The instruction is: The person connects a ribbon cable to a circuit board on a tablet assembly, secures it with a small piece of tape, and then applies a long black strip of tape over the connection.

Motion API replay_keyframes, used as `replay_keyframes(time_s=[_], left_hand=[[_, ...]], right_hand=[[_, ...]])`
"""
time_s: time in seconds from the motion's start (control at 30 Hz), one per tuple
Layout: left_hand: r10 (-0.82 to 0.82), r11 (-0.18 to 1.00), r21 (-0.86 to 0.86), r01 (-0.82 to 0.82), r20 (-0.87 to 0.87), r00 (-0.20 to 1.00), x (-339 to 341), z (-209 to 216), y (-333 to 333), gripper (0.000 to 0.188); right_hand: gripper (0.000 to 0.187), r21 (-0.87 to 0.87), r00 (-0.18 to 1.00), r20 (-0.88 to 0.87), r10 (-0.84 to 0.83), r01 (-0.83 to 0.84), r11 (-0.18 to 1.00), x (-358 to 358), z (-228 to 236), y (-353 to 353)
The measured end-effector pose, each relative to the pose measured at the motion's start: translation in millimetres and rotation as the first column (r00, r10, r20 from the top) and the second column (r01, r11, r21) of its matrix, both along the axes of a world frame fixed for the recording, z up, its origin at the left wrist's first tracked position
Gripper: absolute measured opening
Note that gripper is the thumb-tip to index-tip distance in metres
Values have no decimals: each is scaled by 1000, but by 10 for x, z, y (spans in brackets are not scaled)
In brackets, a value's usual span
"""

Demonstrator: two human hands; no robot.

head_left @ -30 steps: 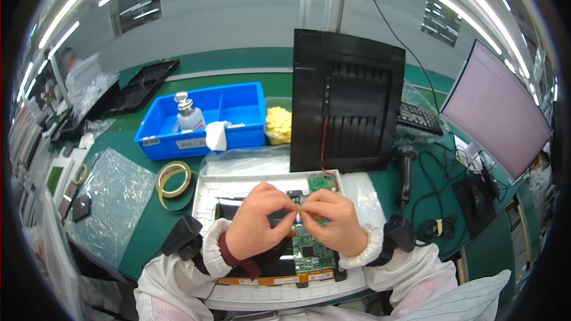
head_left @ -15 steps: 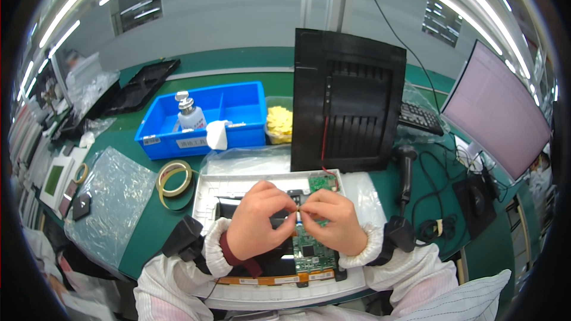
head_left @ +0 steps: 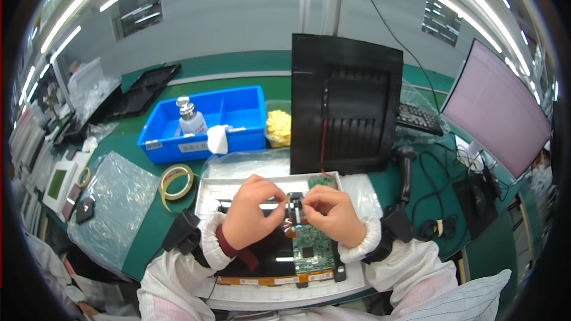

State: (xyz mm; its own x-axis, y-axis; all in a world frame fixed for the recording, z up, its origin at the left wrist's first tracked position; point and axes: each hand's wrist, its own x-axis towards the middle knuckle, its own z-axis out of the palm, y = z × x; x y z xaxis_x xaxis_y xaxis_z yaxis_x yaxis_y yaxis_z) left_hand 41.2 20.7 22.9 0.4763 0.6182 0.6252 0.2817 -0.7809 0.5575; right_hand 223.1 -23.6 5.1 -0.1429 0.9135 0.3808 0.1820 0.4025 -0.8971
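Where the two hands work above an open white frame [head_left: 291, 298], the left hand [head_left: 248, 211] holds thumb and forefinger bent close together, and the right hand [head_left: 334, 215] has its fingertips drawn to a narrow pinch; whether either grips anything cannot be told. Between them lies a flat cable [head_left: 298, 221], beside the green circuit board [head_left: 315, 244] and dark panel [head_left: 267, 260] inside the frame. As judged from the layout, the board is in place, while the black cover [head_left: 306, 95] stands off the frame, upright behind it, with a red wire [head_left: 323, 150] running down. Whether the cable is fully seated cannot be seen. Compared with half a second earlier, the fingertips, then meeting over the cable, have parted sideways, exposing it.
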Motion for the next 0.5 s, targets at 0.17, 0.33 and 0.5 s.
replay_keyframes(time_s=[0.17, 0.33, 0.5], left_hand=[[143, 983, 126, -132, -82, 986, -50, 36, 449, 3], [325, 935, 234, -267, -260, 910, 136, 91, 1120, 4], [516, 807, 500, -316, -335, 789, 450, -63, 1667, 4]], right_hand=[[3, -128, 989, -146, -27, 8, 992, 26, -146, 96], [6, -92, 982, -160, -101, 87, 992, 42, -184, 148], [7, -80, 977, -185, -103, 90, 993, 57, -228, 154]])
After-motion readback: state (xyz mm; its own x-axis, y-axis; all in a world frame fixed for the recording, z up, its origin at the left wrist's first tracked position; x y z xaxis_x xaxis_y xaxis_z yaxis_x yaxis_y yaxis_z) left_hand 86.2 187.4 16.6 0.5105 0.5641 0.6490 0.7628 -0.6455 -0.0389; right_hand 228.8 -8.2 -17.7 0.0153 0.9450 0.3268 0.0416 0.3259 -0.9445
